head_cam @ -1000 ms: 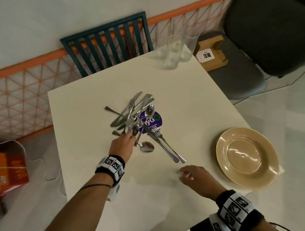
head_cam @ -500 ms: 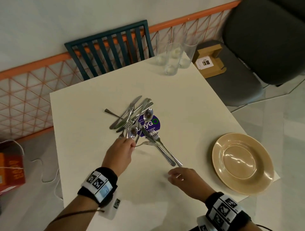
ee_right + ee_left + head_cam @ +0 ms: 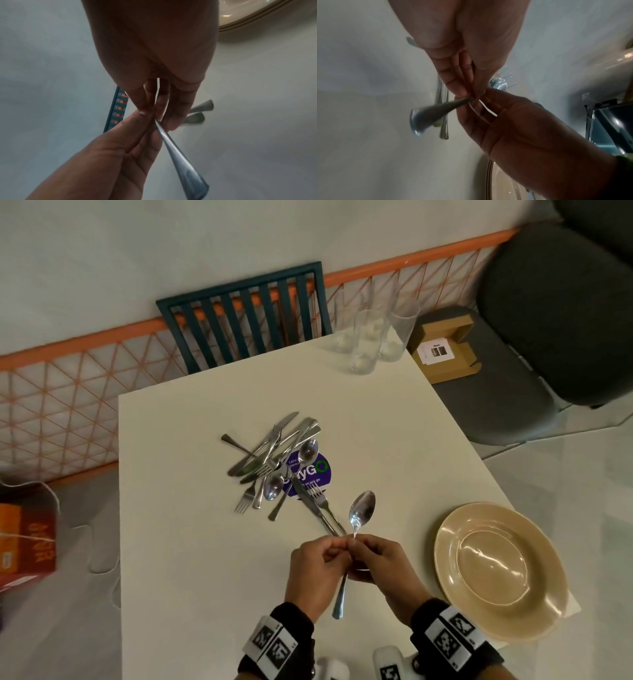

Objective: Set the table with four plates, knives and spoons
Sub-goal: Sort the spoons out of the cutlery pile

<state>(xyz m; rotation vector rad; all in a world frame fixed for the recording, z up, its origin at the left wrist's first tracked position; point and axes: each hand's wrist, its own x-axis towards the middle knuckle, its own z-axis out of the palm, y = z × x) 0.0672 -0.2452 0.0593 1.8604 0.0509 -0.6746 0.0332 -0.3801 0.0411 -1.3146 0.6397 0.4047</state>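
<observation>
Pinching one light, stiff, slick steel spoon mid-handle between my left hand and right hand; I'd grip its neck.

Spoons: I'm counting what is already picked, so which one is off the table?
The spoon pinched by left hand and right hand; the other spoons lie in the cutlery pile.

- A purple round sticker at the middle of my table, half under the cutlery, reads "yGO"; its small print is partly legible: "Let's", "as you go".
- The orange box's lettering I can't read.
</observation>
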